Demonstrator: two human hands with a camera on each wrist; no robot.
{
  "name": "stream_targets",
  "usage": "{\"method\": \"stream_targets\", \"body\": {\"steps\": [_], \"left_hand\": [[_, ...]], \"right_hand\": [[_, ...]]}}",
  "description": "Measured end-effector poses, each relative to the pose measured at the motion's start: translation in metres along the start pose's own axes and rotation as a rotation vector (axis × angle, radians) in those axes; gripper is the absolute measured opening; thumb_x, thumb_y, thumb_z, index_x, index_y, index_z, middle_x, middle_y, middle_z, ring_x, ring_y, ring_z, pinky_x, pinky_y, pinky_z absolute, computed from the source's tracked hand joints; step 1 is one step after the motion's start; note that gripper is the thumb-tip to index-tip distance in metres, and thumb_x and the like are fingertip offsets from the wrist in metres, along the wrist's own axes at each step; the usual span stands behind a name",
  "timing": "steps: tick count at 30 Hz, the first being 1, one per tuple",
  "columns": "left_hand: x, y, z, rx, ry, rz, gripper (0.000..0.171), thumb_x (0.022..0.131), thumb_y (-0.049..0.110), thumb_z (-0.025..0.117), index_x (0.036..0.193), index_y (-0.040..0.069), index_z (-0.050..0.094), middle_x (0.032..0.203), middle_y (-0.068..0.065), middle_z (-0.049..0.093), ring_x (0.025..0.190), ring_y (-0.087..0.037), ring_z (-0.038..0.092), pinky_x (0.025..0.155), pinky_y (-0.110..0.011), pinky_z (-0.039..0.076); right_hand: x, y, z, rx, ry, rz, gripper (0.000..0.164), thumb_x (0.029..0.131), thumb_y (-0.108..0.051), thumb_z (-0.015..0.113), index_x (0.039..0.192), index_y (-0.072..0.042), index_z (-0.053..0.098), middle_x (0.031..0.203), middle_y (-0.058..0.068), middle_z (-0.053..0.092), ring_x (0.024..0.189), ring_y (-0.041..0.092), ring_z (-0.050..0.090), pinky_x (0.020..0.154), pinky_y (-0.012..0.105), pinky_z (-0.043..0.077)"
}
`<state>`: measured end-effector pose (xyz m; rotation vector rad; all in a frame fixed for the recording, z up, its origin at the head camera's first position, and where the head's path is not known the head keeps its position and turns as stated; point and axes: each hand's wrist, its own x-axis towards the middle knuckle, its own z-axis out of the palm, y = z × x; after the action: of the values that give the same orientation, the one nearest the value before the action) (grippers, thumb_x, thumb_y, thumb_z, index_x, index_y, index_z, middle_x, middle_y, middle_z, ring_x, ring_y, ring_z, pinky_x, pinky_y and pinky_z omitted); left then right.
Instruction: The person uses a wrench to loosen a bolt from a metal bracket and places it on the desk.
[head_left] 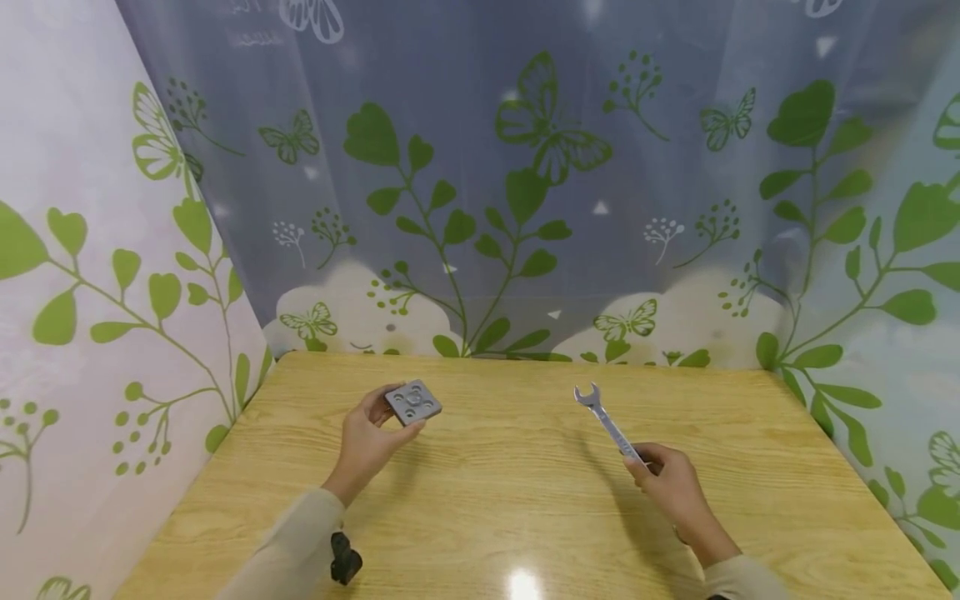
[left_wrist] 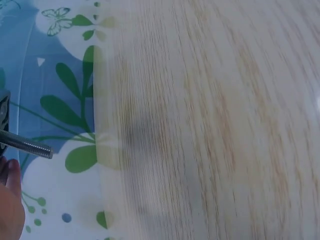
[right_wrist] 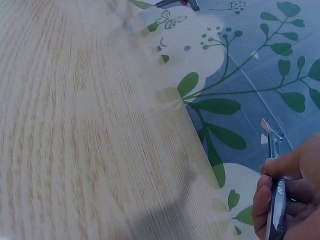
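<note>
My left hand (head_left: 365, 442) pinches a grey square metal plate (head_left: 422, 409) by its edges, thumb at the near side and fingers at the far side. Round holes sit near the plate's corners, around a raised centre. In the left wrist view a threaded rod (left_wrist: 31, 145) juts out from the plate's other face. Over the right part of the table, my right hand (head_left: 675, 490) grips a silver wrench (head_left: 613, 428) by its handle. Its open-ended head points up and away to the left. The handle's lower end is covered by the fingers in the head view.
Both hands are held above a light wood-grain table (head_left: 487, 475), their shadows falling on it. A patterned curtain (head_left: 465, 275) with leaves and butterflies hangs behind the table and along both sides. A small black device (head_left: 345, 559) is at the left sleeve.
</note>
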<state>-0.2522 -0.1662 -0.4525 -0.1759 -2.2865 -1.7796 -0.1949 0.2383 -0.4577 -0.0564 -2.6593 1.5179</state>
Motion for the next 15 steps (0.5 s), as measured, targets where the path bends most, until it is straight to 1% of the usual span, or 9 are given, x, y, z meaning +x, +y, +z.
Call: {"method": "stream_targets", "body": {"steps": [2, 6, 8, 11, 13, 15], "left_hand": [[-0.001, 0.002, 0.002, -0.031, -0.011, 0.005, 0.065, 0.075, 0.01, 0.083, 0.131, 0.003, 0.052, 0.126, -0.017, 0.06, 0.113, -0.028, 0.061, 0.097, -0.033, 0.052], [-0.002, 0.005, 0.008, -0.095, -0.031, -0.011, 0.067, 0.076, 0.005, 0.08, 0.135, 0.002, 0.048, 0.131, -0.02, 0.057, 0.118, -0.03, 0.058, 0.1, -0.036, 0.049], [-0.003, 0.006, 0.012, -0.127, -0.037, -0.017, 0.067, 0.078, 0.004, 0.078, 0.137, 0.002, 0.046, 0.133, -0.02, 0.055, 0.12, -0.03, 0.057, 0.1, -0.034, 0.049], [-0.004, 0.009, 0.017, -0.187, -0.036, -0.024, 0.067, 0.079, 0.004, 0.077, 0.138, 0.002, 0.045, 0.133, -0.022, 0.054, 0.119, -0.031, 0.057, 0.097, -0.029, 0.051], [-0.005, 0.011, 0.02, -0.234, -0.036, -0.039, 0.067, 0.079, 0.004, 0.078, 0.138, 0.003, 0.046, 0.133, -0.022, 0.054, 0.119, -0.031, 0.057, 0.092, -0.027, 0.054], [-0.007, 0.012, 0.023, -0.252, -0.037, -0.05, 0.068, 0.077, 0.005, 0.079, 0.137, 0.004, 0.047, 0.133, -0.021, 0.055, 0.119, -0.031, 0.058, 0.089, -0.026, 0.055]], "right_hand": [[0.0, -0.003, 0.002, 0.013, -0.014, 0.0, 0.029, 0.093, -0.006, 0.061, 0.116, 0.012, 0.061, 0.095, 0.017, 0.066, 0.07, 0.015, 0.06, 0.057, 0.022, 0.052], [-0.002, -0.007, 0.007, 0.036, -0.03, 0.011, 0.029, 0.093, -0.008, 0.062, 0.117, 0.009, 0.062, 0.096, 0.014, 0.064, 0.072, 0.016, 0.058, 0.057, 0.022, 0.051], [-0.004, -0.01, 0.01, 0.043, -0.034, 0.012, 0.029, 0.093, -0.01, 0.063, 0.116, 0.008, 0.063, 0.096, 0.013, 0.064, 0.073, 0.017, 0.059, 0.057, 0.022, 0.05], [-0.006, -0.014, 0.015, 0.053, -0.04, -0.006, 0.03, 0.093, -0.015, 0.065, 0.114, 0.006, 0.065, 0.094, 0.01, 0.065, 0.071, 0.016, 0.058, 0.054, 0.022, 0.048], [-0.006, -0.017, 0.018, 0.062, -0.052, -0.036, 0.03, 0.092, -0.017, 0.065, 0.112, 0.006, 0.066, 0.092, 0.011, 0.065, 0.067, 0.015, 0.057, 0.052, 0.021, 0.046], [-0.007, -0.019, 0.022, 0.067, -0.07, -0.068, 0.029, 0.092, -0.017, 0.066, 0.109, 0.006, 0.067, 0.09, 0.012, 0.065, 0.062, 0.012, 0.054, 0.05, 0.021, 0.043]]}}
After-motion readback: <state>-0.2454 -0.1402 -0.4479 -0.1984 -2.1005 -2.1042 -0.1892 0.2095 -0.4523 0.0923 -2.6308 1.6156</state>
